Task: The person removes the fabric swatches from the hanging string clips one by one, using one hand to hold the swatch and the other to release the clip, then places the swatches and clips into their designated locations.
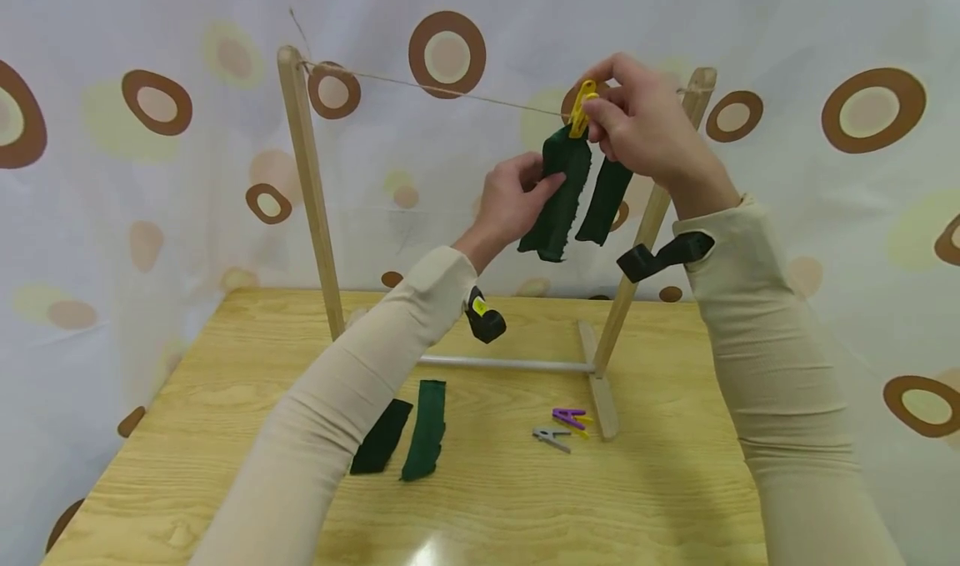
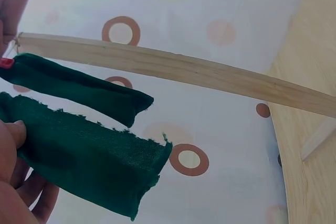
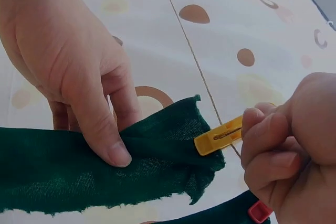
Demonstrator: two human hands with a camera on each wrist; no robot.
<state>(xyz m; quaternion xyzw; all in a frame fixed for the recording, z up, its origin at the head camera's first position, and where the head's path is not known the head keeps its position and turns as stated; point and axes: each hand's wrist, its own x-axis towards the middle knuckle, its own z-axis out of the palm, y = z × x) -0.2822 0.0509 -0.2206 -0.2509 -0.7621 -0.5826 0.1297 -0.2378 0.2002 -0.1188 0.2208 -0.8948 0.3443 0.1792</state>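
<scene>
A yellow clothespin (image 3: 212, 138) sits over the string (image 1: 450, 93) and the top edge of a dark green cloth strip (image 1: 568, 191). My right hand (image 1: 647, 120) pinches the tail end of that clothespin between thumb and fingers. Lower down, my left hand (image 1: 517, 195) holds the strip's side, thumb in front and fingers behind, as the right wrist view shows. Just to the right hangs a second green strip (image 2: 79, 90), with a red clothespin (image 3: 259, 211) at its top; the right hand partly covers it in the head view.
Wooden posts (image 1: 311, 182) carry the string above a wooden table (image 1: 510, 508), joined low by a white bar (image 1: 510, 364). Two green strips (image 1: 426, 428) lie near the left forearm. Purple (image 1: 570, 418) and grey clothespins (image 1: 552, 438) lie by the right foot, with yellow bits beside them.
</scene>
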